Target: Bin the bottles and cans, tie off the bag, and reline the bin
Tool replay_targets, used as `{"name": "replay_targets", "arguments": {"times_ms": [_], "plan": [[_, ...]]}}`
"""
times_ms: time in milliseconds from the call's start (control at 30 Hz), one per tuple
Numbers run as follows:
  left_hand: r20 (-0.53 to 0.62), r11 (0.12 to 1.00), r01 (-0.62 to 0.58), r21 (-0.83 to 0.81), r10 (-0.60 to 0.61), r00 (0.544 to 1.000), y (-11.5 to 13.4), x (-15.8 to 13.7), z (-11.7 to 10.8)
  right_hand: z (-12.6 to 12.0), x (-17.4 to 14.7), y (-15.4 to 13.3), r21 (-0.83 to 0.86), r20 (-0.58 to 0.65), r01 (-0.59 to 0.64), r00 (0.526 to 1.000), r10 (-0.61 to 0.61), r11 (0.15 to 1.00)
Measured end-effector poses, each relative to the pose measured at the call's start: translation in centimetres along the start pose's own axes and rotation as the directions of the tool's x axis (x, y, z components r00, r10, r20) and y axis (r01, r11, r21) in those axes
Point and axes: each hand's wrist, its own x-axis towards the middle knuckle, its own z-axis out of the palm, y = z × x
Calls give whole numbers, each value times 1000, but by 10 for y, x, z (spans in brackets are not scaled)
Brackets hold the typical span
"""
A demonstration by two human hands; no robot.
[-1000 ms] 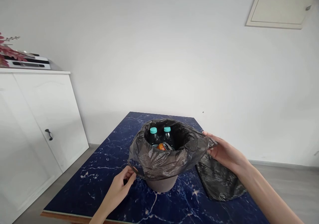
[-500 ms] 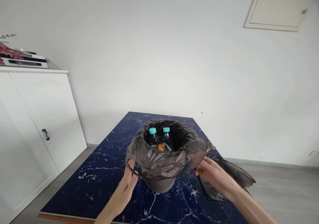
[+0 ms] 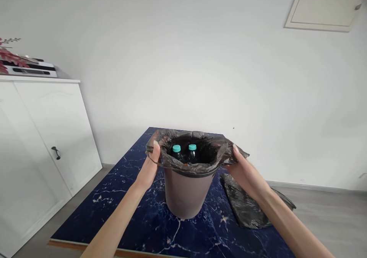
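Item 1, bin [image 3: 186, 193]: a small grey-pink bin, standing upright near the middle of the table [image 3: 114, 212], a dark blue marbled top. Its outer wall is showing bare from the rim down.

Item 2, bin bag [image 3: 197, 166]: a dark grey plastic liner sitting inside the bin, its mouth gathered up above the rim. No fold is hanging down the bin's outside.

Item 3, left hand [image 3: 149, 166]: pinching the bag's left edge between thumb and fingers, level with the rim.

Item 4, right hand [image 3: 243, 170]: pinching the bag's right edge in the same way, fingers closed on the plastic.

Item 5, contents: 2 bottles with teal caps, the left bottle [image 3: 176, 151] and the right bottle [image 3: 192, 149], standing upright side by side inside the bag. Something orange is showing low between them; it is too hidden to identify.

Item 6, spare bag [image 3: 246, 204]: a second dark bag lying crumpled on the table to the right of the bin, near it but apart, its far edge hanging over the table's side.

Item 7, surroundings: a white cupboard [image 3: 43, 135] is standing at the left against a white wall.

Progress, as a judgement: the bag's edge is looking freed from the rim and held at both sides. The full bag is not yet lifted out or tied, and the spare bag is lying unused.
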Motion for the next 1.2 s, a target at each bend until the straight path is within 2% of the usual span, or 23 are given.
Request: {"name": "replay_targets", "arguments": {"times_ms": [100, 233, 367, 567, 767, 867, 933, 1000, 1067, 1133, 1200], "plan": [[-91, 995, 72, -66, -78, 993, 20, 11, 13, 7, 8, -12, -4, -60, 25, 998, -25, 1000], [-138, 990, -5, -141, -15, 990, 36, 17, 27, 16, 15, -26, 2, -57, 142, 988, -142, 990], [-200, 972, -80, -219, 36, 979, 44, 20, 31, 15, 22, -35, 6, -81, 198, 977, -197, 980], [-314, 965, -180, -189, 114, 943, 47, 22, 17, 3, 18, -39, -18, -137, 295, 946, -295, 955], [-296, 971, -233, -49, 209, 932, 43, -5, -8, -10, -12, -24, 11, -291, 346, 899, -328, 938], [-255, 985, -163, 50, 170, 952, 30, -27, -26, -28, -26, -5, 57, -342, 326, 894, -289, 943], [-188, 985, -141, 95, 157, 969, 11, -39, -44, -43, -32, 10, 98, -356, 282, 906, -231, 955], [-87, 977, -201, 75, 207, 974, -16, -44, -64, -56, -36, 25, 143, -335, 218, 928, -160, 966], [55, 973, -225, 43, 222, 973, -45, -40, -80, -65, -39, 40, 162, -259, 173, 958, -127, 972], [74, 975, -216, 57, 212, 975, -66, -31, -86, -67, -42, 52, 112, -133, 148, 982, -133, 983], [86, 980, -177, 92, 169, 982, -74, -20, -81, -63, -43, 59, 12, 8, 134, 991, -134, 991]]}}
